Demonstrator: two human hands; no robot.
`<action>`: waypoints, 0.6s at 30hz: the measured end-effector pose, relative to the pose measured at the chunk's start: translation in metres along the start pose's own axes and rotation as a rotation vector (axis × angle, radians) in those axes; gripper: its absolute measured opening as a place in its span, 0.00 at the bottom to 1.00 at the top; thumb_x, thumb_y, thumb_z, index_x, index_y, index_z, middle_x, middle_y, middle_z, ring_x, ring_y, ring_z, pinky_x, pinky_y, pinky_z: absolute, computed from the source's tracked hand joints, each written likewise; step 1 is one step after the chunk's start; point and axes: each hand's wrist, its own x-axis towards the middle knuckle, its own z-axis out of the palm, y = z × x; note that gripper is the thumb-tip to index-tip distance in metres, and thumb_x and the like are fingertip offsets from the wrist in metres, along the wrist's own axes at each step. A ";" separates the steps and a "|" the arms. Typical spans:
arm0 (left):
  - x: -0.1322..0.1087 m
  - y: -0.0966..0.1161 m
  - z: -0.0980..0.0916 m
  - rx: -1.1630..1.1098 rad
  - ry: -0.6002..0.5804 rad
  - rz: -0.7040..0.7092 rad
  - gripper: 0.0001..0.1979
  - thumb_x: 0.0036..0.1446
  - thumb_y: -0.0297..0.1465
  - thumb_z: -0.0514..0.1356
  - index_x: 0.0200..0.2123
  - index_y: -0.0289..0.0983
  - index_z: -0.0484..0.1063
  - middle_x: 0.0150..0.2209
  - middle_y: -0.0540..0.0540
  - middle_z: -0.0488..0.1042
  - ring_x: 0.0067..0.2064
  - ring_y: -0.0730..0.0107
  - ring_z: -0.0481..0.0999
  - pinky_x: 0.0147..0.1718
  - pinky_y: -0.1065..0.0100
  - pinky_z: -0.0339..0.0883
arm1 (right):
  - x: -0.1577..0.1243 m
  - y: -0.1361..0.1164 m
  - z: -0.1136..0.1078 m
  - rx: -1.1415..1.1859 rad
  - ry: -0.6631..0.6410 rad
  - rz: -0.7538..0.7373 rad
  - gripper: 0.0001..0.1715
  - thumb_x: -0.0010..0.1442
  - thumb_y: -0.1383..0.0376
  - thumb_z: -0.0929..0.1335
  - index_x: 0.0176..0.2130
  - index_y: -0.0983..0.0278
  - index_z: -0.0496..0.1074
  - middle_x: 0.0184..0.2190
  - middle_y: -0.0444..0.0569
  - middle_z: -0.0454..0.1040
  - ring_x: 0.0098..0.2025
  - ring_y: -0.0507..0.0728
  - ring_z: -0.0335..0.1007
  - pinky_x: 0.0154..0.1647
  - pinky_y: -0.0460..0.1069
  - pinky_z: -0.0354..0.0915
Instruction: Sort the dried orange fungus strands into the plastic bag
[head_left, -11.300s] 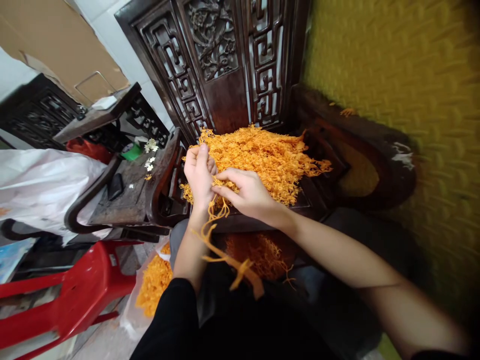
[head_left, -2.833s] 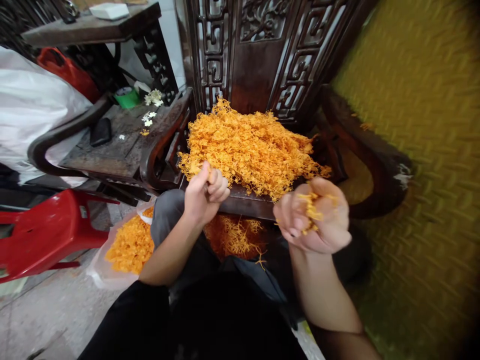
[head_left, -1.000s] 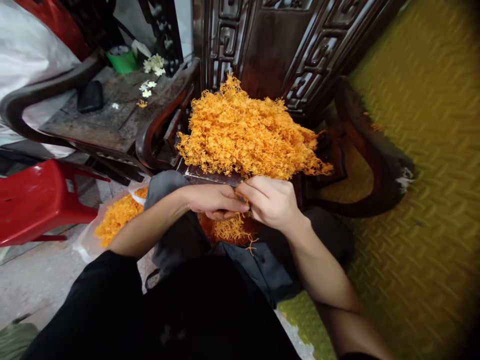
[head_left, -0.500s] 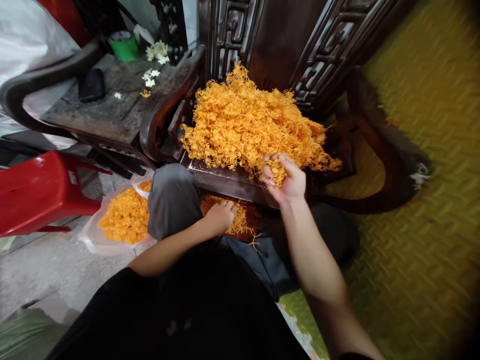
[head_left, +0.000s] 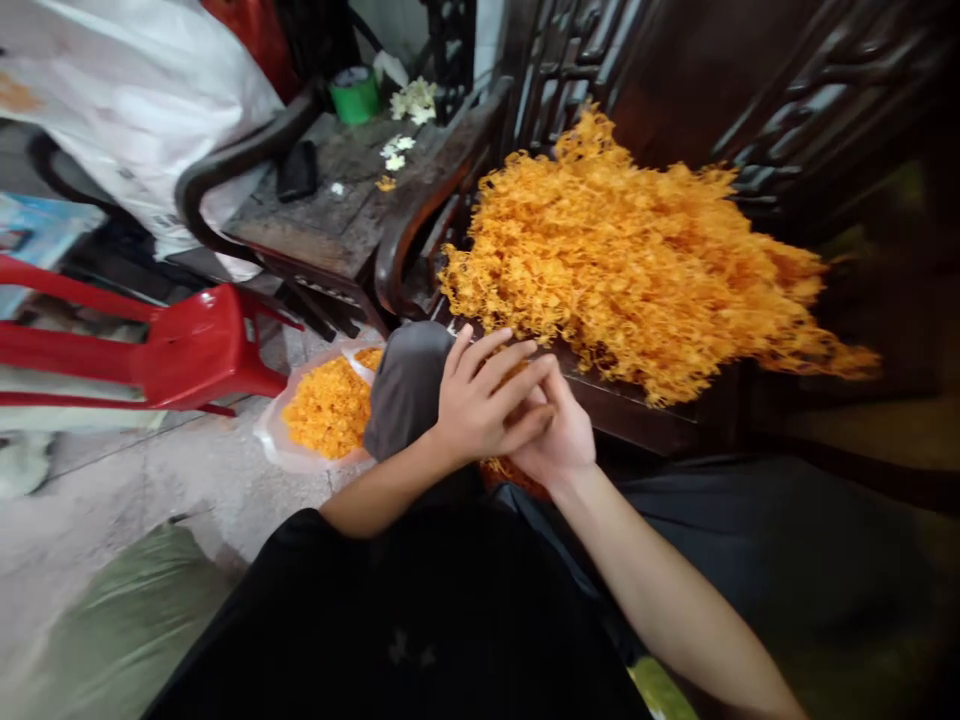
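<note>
A large heap of orange stringy pieces (head_left: 630, 260) lies on the dark wooden seat (head_left: 645, 420). In front of its near edge my two hands meet. My left hand (head_left: 487, 395) is spread, palm down, with its fingers apart, reaching over my right hand. My right hand (head_left: 555, 430) is cupped beneath it, fingers curled; a bit of orange shows between the hands, but most of what the right hand holds is hidden. Below them, a reddish-orange patch (head_left: 514, 475) shows between my legs, mostly covered by the hands.
On the left, a plastic bag of orange pieces (head_left: 330, 408) stands on the floor beside my knee, near a red plastic chair (head_left: 195, 345). A wooden armchair (head_left: 315, 225) bears green tape (head_left: 355, 95), a black object (head_left: 297, 172) and white flowers (head_left: 412, 102).
My left hand has risen from the patch between my legs and opened over my right hand. The right hand has moved lower, away from the heap. The view has swung left.
</note>
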 end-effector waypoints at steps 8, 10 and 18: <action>-0.041 -0.045 -0.060 -0.024 0.165 0.115 0.02 0.60 0.29 0.63 0.33 0.40 0.73 0.28 0.50 0.77 0.32 0.70 0.79 0.33 0.67 0.78 | -0.014 0.047 0.014 -0.111 -0.563 0.228 0.33 0.69 0.40 0.65 0.59 0.59 0.71 0.63 0.51 0.71 0.75 0.58 0.55 0.78 0.60 0.49; -0.048 -0.044 -0.072 -0.013 0.173 0.115 0.03 0.58 0.26 0.63 0.33 0.40 0.73 0.27 0.51 0.75 0.30 0.72 0.77 0.29 0.70 0.76 | -0.012 0.055 0.019 -0.109 -0.633 0.239 0.33 0.69 0.45 0.67 0.64 0.60 0.68 0.68 0.53 0.67 0.76 0.59 0.52 0.79 0.60 0.46; -0.083 -0.127 -0.118 0.422 0.347 -0.358 0.18 0.64 0.29 0.60 0.21 0.39 0.61 0.19 0.53 0.65 0.21 0.75 0.63 0.24 0.69 0.62 | -0.016 0.048 -0.002 -0.431 -0.634 0.252 0.45 0.67 0.39 0.64 0.75 0.48 0.51 0.74 0.51 0.59 0.75 0.63 0.58 0.74 0.67 0.53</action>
